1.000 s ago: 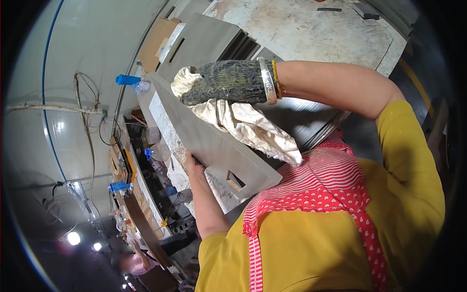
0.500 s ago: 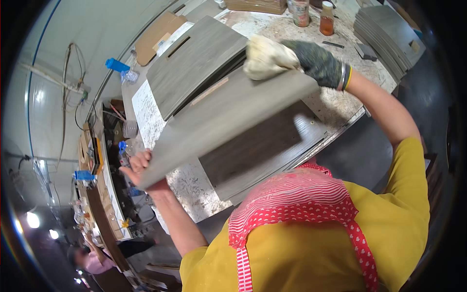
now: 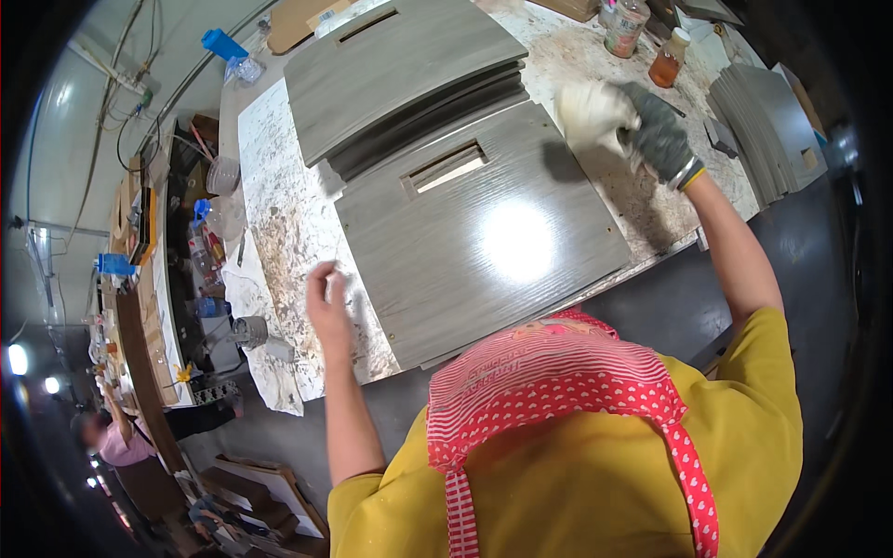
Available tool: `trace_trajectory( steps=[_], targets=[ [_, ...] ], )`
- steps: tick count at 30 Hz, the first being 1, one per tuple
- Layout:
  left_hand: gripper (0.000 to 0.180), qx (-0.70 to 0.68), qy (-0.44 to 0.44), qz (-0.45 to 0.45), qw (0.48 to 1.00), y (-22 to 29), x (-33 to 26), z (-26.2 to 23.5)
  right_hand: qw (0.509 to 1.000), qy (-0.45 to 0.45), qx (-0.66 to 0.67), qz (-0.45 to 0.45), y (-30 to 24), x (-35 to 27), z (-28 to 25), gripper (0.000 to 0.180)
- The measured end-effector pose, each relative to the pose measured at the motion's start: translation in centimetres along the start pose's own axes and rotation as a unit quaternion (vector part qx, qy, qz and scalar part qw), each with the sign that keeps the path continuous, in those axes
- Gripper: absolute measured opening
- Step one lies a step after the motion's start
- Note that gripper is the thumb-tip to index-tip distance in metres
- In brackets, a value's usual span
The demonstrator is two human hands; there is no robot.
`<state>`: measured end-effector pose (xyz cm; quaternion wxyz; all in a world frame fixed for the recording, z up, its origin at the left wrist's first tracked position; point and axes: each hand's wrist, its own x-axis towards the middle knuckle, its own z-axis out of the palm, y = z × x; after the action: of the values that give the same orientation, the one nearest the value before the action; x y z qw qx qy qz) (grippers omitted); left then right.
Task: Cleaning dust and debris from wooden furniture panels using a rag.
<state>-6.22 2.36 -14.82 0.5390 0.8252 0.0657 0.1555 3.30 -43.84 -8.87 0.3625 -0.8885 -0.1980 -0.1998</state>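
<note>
- Gripping a bunched white cloth [image 3: 588,113], my gloved right hand [image 3: 659,138] is closed around it, both blurred, near the upper right edge of the grey panel [image 3: 419,270]; my bare left hand [image 3: 331,312] holds nothing, its fingers loosely curled, just beside the panel's left edge.
- Half a second ago I had a panel tilted up between both hands; now neither hand holds one, and this grey panel lies flat in front of me, slot [image 3: 448,167] toward its far edge. I judge it is the same one, let go, so its upper face is exposed and my left hand is free.
- Just beyond the panel, a stack of slotted panels [image 3: 400,84]; around it, a stained white work surface [image 3: 284,177].
- Beyond its upper right corner stand a jar [image 3: 626,28] with a printed label, too small to read, and an amber bottle [image 3: 669,60]. Farther right of the panel, another stack of grey boards [image 3: 767,130].
- Nearer me than the panel, my red apron [image 3: 558,381] bears faint lettering that I cannot make out.
</note>
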Motion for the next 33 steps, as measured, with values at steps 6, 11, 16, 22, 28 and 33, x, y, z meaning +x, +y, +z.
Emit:
trace_trajectory(
  steps=[6, 11, 16, 22, 28, 33],
  targets=[
    [0.036, -0.001, 0.030, 0.000, 1.000, 1.6, 11.7, -3.8, 0.925, 0.009, 0.253, 0.284, 5.7, 8.8, -0.4, 0.030],
    [0.051, -0.093, 0.017, -0.081, 0.992, 2.6, 20.3, 0.5, 0.951, -0.083, -0.298, 0.001, 5.0, 15.6, 3.3, 0.039],
    [0.058, -0.043, 0.001, -0.212, 0.976, 0.0, 25.1, 5.1, 0.978, 0.036, -0.201, -0.043, 5.7, 17.3, 10.6, 0.036],
    [0.049, -0.127, -0.109, -0.145, 0.975, -1.8, 24.4, 4.9, 0.981, -0.016, -0.062, 0.184, 3.9, 13.6, 9.8, 0.044],
    [0.041, -0.166, -0.130, -0.083, 0.974, 4.0, 22.2, 2.5, 0.891, 0.079, 0.319, 0.313, 4.6, 11.4, 11.3, 0.041],
    [0.044, -0.243, -0.039, -0.026, 0.969, 9.8, 14.0, 3.3, 0.697, 0.113, 0.623, 0.338, 6.8, 5.3, 9.8, 0.026]
  ],
)
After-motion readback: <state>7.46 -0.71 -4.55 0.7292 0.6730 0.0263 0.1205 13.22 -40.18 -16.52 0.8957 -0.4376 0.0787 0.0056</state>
